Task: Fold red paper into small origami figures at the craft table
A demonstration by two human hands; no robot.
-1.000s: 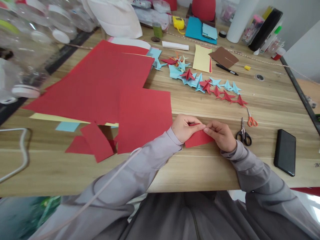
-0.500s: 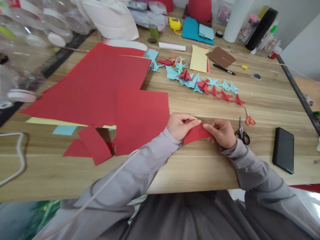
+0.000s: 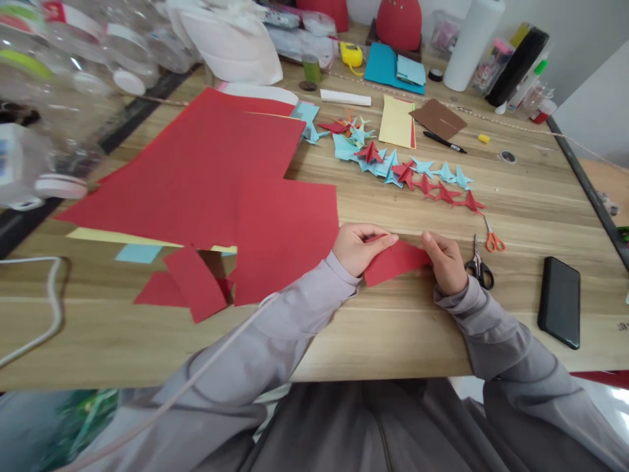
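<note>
A small piece of red paper [image 3: 397,261] is held up between my two hands, just above the tabletop. My left hand [image 3: 362,248] pinches its upper left part between thumb and fingers. At the right end, my right hand [image 3: 446,261] grips the edge with thumb and bent fingers. Large red sheets [image 3: 287,239] lie to the left, partly under my left forearm. Beside my right wrist rest black-handled scissors [image 3: 480,267], with orange-handled scissors [image 3: 493,240] behind them.
Red and light blue folded paper cranes [image 3: 405,174] line the table beyond my hands. A phone [image 3: 559,301] lies at the right. Red paper strips [image 3: 196,283] and a white cable [image 3: 52,308] are at the left. Plastic bottles [image 3: 54,137] crowd the far left.
My right hand has slid to the right along the red paper, away from my left hand, so more of the paper shows. The whole view has shifted slightly.
</note>
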